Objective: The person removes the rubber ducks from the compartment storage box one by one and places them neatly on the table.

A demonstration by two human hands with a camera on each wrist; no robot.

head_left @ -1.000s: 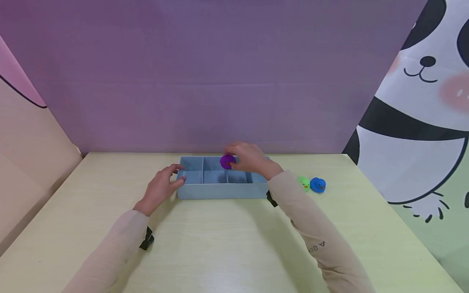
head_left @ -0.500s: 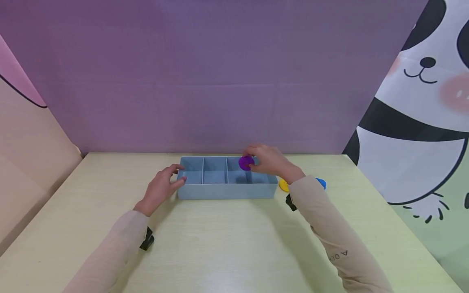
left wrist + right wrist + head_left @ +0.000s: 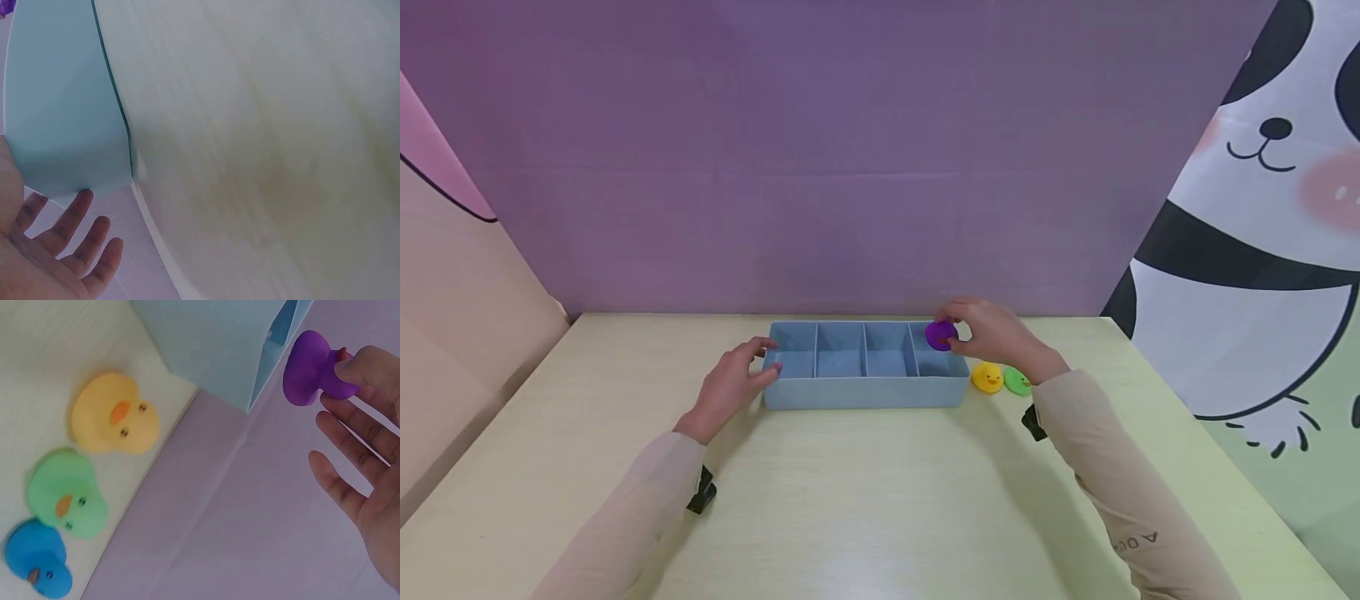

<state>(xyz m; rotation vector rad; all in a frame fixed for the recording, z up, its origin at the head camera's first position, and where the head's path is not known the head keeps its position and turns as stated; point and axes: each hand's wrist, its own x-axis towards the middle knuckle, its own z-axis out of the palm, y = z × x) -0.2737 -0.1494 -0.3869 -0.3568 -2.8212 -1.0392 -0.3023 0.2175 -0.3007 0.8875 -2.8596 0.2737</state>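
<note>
A light blue box (image 3: 867,393) with several compartments in a row stands on the table. My left hand (image 3: 727,387) is at its left end, the thumb and fingertips at the rim. The left wrist view shows those fingers (image 3: 94,247) loosely extended beside the box's end wall. My right hand (image 3: 1000,337) pinches a purple rubber duck (image 3: 306,369) between thumb and fingers, held above the rightmost compartment. Its other fingers are spread. To the right of the box sit a yellow duck (image 3: 106,415), a green duck (image 3: 62,487) and a blue duck (image 3: 37,556) in a row.
The pale wooden table (image 3: 865,500) ends at a purple backdrop (image 3: 865,167) just behind the box. The right forearm sleeve (image 3: 1120,475) passes over the table and hides the blue duck in the head view. A panda picture (image 3: 1262,333) hangs at the right.
My right hand has moved to the right along the box with the purple duck, from the middle compartments to the rightmost one. My left hand has stayed in place.
</note>
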